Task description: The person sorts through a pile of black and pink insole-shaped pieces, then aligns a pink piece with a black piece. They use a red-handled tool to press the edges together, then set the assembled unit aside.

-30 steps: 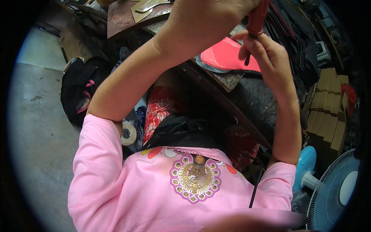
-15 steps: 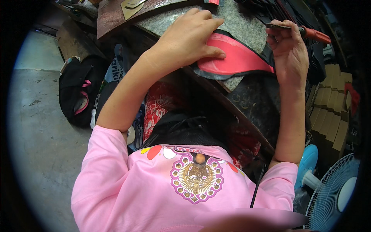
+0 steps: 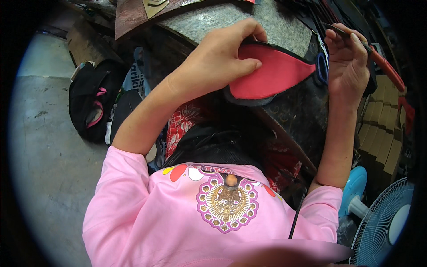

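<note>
My left hand (image 3: 229, 58) grips a pink-red, pointed, leaf-shaped piece (image 3: 271, 73) with a black edge and a dark grey layer under it. The thumb presses on its face and the other fingers go behind its far edge. To the right, my right hand (image 3: 349, 66) is raised, its fingers closed round a tool with a red handle (image 3: 386, 67) and a thin dark metal end (image 3: 334, 28). The tool is apart from the piece. Between the piece's tip and my right hand are scissors (image 3: 322, 66) with blue handles.
Beyond my hands lies a speckled stone slab (image 3: 284, 26) beside a worn brown board (image 3: 129, 18). Stacked tan pieces (image 3: 378, 133) and a fan (image 3: 387, 227) stand at the right. A black bag (image 3: 91, 102) rests on the grey floor (image 3: 44, 147) at the left.
The piece has been tilted up off the slab and drawn a little nearer. My right hand has shifted to the right, and the tool's handle now slants downward. The blue scissors have come into view.
</note>
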A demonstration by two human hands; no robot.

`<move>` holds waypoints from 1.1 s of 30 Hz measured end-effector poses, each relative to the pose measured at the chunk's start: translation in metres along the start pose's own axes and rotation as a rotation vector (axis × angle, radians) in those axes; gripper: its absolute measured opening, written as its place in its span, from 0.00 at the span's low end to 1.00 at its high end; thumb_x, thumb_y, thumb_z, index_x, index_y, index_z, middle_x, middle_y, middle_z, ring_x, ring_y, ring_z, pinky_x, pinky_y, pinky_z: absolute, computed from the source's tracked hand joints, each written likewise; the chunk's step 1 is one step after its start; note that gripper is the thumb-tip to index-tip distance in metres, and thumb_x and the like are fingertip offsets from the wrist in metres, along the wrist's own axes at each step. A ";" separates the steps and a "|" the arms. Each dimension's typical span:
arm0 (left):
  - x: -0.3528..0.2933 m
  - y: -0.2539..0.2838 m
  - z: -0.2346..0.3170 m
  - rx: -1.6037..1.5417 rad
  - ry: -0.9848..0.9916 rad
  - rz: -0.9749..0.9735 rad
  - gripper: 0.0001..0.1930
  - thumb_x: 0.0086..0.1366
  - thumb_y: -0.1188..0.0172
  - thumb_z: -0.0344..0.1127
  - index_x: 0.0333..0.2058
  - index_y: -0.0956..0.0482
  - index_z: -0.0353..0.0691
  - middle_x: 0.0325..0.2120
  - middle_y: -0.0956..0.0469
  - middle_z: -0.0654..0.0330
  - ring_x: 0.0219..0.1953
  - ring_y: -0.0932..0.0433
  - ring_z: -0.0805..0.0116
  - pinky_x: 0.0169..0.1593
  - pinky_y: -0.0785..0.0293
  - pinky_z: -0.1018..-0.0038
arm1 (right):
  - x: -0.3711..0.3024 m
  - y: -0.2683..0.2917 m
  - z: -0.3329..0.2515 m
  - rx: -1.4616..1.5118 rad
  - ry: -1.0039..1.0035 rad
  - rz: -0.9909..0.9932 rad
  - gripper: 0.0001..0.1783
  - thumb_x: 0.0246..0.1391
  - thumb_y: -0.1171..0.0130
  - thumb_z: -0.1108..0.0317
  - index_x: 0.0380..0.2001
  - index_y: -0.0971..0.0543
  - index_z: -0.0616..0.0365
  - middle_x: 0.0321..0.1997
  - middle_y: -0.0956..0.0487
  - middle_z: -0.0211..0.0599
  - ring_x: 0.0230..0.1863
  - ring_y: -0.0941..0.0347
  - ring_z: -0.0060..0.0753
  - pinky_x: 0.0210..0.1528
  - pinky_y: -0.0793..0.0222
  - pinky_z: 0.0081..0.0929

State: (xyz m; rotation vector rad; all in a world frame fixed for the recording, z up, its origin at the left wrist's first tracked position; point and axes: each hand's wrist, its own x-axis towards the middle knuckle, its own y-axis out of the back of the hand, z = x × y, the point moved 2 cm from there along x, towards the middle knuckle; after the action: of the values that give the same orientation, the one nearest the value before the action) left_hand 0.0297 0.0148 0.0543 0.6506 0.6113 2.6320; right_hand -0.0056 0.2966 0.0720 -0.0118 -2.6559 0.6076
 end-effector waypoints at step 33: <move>0.010 -0.013 -0.010 0.486 -0.201 0.124 0.17 0.57 0.29 0.41 0.44 0.17 0.44 0.37 0.19 0.58 0.44 0.22 0.56 0.51 0.25 0.65 | -0.038 -0.061 0.011 -0.478 -0.007 -0.181 0.08 0.63 0.37 0.70 0.39 0.24 0.63 0.31 0.18 0.38 0.28 0.19 0.26 0.30 0.22 0.21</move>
State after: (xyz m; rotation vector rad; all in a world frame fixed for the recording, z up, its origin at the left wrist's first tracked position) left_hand 0.0193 0.0268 0.0441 1.1083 1.1948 2.4901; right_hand 0.0297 0.2331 0.0731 0.0917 -2.7046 -0.0913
